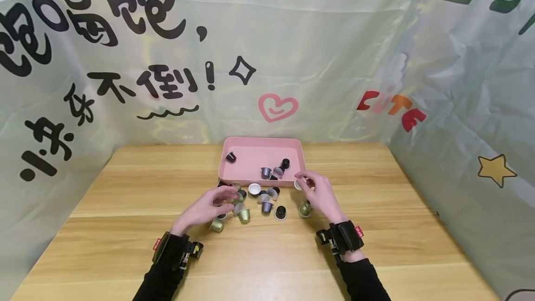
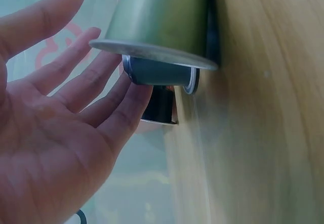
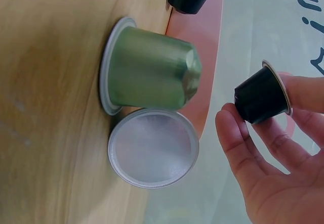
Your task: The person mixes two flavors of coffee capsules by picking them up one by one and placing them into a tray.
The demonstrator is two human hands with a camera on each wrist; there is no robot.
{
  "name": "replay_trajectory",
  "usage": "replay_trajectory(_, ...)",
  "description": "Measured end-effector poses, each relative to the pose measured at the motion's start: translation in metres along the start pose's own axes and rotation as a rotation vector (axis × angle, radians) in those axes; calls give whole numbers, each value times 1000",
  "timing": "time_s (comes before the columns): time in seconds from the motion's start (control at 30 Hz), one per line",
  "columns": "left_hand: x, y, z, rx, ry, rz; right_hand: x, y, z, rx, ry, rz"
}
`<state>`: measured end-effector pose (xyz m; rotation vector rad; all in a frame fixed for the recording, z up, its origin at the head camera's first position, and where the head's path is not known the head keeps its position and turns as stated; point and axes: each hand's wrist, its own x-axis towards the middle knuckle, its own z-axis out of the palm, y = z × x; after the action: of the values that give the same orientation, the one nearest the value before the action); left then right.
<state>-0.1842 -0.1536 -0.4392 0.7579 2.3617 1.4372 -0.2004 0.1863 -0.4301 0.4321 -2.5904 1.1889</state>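
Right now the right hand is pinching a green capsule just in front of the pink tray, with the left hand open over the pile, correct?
Not quite: the capsule pinched by the right hand is black, as the right wrist view shows. The pink tray and the open left hand are as stated.

My left hand [image 1: 207,207] hovers with its fingers loosely spread at the 9 o'clock edge of the scattered capsules [image 1: 255,201] on the wooden table [image 1: 376,240]. My right hand [image 1: 319,194] pinches a small capsule [image 1: 298,183] at the 3 o'clock side of the pile, touching the near rim of the pink tray [image 1: 251,152]. A green capsule [image 1: 304,209] sits just beside that hand at 6 o'clock. A few capsules lie in the tray at 12 o'clock.
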Motion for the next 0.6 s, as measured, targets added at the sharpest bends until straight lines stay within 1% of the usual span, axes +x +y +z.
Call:
replay_trajectory(0.1,0,2,-1,20,-5,-2,1,1,-1,-7,20,-7)
replay_trajectory(0.23,-1,2,-1,34,-8,-10,4,0,-3,1,21,2)
replay_trajectory(0.47,-2,-1,-3,81,-10,-32,19,1,-6,-6,28,-6)
replay_trajectory(0.6,-3,0,-3,89,-19,-33,29,0,-7,-44,1,35)
